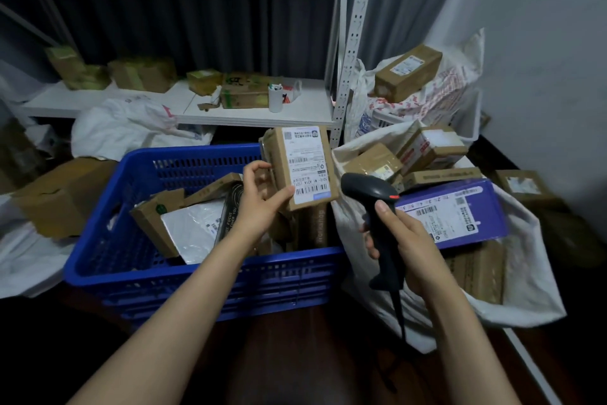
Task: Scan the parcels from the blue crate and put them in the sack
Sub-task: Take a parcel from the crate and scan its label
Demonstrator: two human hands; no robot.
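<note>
We see a small brown cardboard parcel (303, 166) held up on end, leaning a little to the left. Its broad face is turned toward us, and a white shipping label covers most of that face. The label carries several barcodes, rows of small print and a pale blue strip at its lower right corner. Clear tape shines along the parcel's left side.

The left hand (262, 196) grips the parcel from the left. The thumb lies across the lower left corner of the label, and the fingers curl round the left edge toward the back. The parcel hangs above the far right corner of the blue crate (197, 280), clear of the things inside it.

The right hand (405, 240) is wrapped round the handle of a black scanner (371, 193), with the thumb resting up the neck below an orange-red button. The scanner's head sits just beside the parcel's lower right corner; we cannot tell whether they touch. A dark cable drops from the bottom of the handle.

In the crate we see more cardboard boxes, a white mailer (193, 227) and a black packet. The white sack (525, 293) stands open just right of the crate. It holds brown boxes and a flat purple box (460, 214) with a white label. Behind the crate, a white shelf (256, 114) carries taped boxes and a white cup (276, 99).
</note>
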